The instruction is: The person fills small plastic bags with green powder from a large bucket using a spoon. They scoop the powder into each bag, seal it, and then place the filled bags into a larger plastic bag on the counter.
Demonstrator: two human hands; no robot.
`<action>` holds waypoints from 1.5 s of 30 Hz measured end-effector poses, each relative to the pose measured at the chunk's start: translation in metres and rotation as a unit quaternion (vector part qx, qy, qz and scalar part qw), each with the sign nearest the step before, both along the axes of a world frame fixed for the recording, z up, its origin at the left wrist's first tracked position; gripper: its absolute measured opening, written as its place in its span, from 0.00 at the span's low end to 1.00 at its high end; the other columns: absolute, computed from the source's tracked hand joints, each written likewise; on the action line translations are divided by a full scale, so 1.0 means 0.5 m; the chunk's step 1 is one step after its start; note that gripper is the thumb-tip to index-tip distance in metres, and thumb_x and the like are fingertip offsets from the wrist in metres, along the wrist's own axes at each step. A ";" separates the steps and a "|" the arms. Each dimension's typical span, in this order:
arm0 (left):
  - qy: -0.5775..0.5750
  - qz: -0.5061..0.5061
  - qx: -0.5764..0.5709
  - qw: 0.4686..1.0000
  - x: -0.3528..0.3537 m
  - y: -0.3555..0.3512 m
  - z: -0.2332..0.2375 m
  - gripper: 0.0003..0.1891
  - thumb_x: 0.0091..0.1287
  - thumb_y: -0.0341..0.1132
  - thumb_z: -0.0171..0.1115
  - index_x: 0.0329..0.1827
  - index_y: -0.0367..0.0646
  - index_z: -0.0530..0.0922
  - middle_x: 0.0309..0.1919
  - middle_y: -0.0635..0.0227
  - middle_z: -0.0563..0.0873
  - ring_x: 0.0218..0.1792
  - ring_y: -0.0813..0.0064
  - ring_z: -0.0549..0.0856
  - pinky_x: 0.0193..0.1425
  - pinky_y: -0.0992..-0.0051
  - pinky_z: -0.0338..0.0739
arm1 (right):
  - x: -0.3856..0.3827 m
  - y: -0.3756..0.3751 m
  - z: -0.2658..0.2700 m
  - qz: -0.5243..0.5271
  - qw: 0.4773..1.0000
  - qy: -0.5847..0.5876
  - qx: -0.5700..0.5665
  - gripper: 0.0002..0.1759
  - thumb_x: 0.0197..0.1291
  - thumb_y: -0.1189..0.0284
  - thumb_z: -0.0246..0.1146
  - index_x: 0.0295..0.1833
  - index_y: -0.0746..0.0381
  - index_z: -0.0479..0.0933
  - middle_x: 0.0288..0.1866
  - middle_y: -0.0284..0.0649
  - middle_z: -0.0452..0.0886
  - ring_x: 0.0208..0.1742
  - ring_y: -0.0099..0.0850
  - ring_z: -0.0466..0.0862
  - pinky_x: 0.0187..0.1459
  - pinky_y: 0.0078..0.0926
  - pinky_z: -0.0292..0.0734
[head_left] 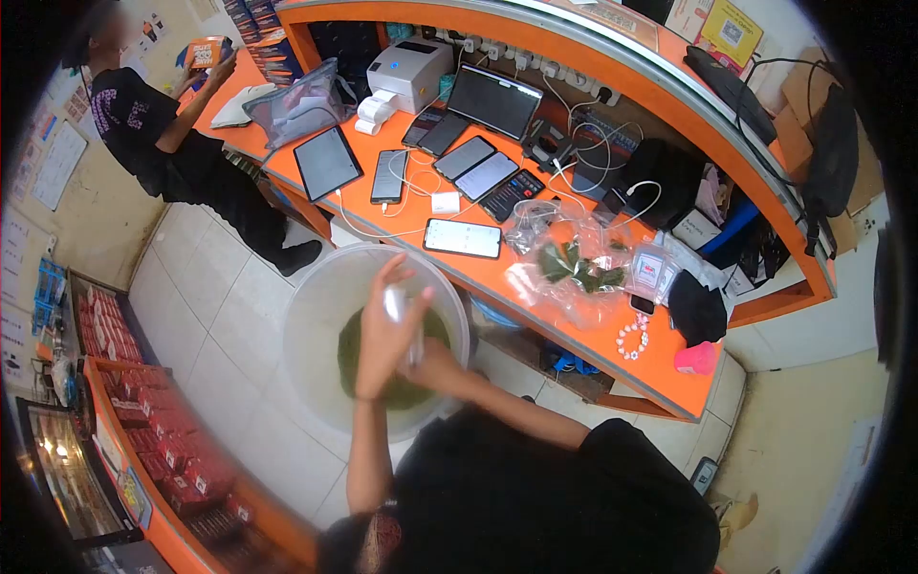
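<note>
Over a large whitish tub (311,316) with green material (354,349) at its bottom, both my hands are close together. My left hand (387,335) is raised, its fingers curved around a small whitish, shiny object (395,304) that I cannot make out clearly. Just to its right and lower, my right hand (435,366) is partly hidden behind the left one, and its fingers cannot be seen clearly.
An orange counter (669,383) holds phones (463,238), a tablet (328,164), a label printer (409,75), a laptop (495,100), cables and a clear plastic bag of green leaves (583,268). A person (163,134) stands at the upper left holding a box (207,55). Shelves (172,440) hold red packs.
</note>
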State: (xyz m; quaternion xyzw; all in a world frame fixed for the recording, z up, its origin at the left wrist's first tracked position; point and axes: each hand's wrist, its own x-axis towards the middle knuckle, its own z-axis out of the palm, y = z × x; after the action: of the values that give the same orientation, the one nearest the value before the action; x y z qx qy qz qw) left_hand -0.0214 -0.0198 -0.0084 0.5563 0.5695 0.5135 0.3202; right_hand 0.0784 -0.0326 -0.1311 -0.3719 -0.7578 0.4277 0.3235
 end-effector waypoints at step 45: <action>0.059 0.127 -0.077 0.987 -0.107 -0.184 -0.151 0.20 0.58 0.30 0.77 0.54 0.40 0.83 0.35 0.75 0.85 0.30 0.90 0.73 0.32 0.86 0.67 | -0.036 0.035 0.026 0.074 0.822 0.225 -0.519 0.12 0.60 0.68 0.73 0.35 0.61 0.77 0.29 0.31 0.79 0.23 0.12 0.69 0.21 0.14 0.56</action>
State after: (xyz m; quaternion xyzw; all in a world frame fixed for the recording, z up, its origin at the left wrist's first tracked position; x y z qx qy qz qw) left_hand -0.0748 -0.1120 -0.0837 0.4819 0.6914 0.4712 0.2601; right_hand 0.0605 -0.0152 -0.1181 -0.3210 -0.3553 0.8519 0.2121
